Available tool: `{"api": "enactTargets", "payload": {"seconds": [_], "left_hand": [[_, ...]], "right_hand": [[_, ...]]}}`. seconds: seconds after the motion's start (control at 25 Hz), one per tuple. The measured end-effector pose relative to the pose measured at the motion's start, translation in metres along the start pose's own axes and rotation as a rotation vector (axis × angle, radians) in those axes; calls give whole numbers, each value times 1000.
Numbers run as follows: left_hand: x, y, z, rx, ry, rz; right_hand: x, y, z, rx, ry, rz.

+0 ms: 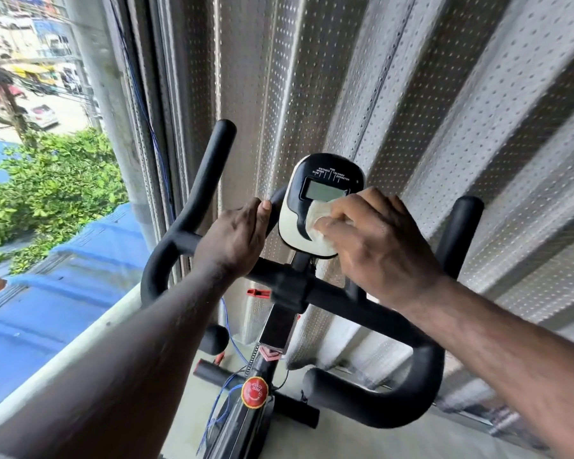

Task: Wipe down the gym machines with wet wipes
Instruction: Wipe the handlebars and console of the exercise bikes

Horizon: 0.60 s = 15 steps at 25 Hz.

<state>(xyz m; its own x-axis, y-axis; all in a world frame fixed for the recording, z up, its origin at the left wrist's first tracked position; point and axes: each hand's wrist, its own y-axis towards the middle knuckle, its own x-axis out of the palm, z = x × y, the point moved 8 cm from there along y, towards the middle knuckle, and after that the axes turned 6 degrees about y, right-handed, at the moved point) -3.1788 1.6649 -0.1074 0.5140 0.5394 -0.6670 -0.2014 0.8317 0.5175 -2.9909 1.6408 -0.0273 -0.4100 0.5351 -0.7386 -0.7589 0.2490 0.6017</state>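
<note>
My right hand (381,240) pinches the wet wipe (317,223) against the lower face of the bike console (325,173), my left hand (236,236) grips the handlebar (209,167) beside it, so I judge only the console is in work, while handlebar and frame (277,326) are left to wipe.

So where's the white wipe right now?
In the head view, just right of centre: the right hand presses the wipe against the bottom of the bike's screen box, beside the left hand gripping the handlebar.
</note>
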Motion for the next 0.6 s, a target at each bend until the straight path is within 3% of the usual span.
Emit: {"api": "enactTargets", "payload": {"seconds": [0.2,0.36,0.6], "left_hand": [[2,1,-6,-8,16,9],[4,1,-6,3,15,13],[0,1,-2,1,29,8]], "right_hand": [[2,4,-2,83,149,-44],[-24,6,50,277,303,15],[1,53,17,264,256,-88]]}}
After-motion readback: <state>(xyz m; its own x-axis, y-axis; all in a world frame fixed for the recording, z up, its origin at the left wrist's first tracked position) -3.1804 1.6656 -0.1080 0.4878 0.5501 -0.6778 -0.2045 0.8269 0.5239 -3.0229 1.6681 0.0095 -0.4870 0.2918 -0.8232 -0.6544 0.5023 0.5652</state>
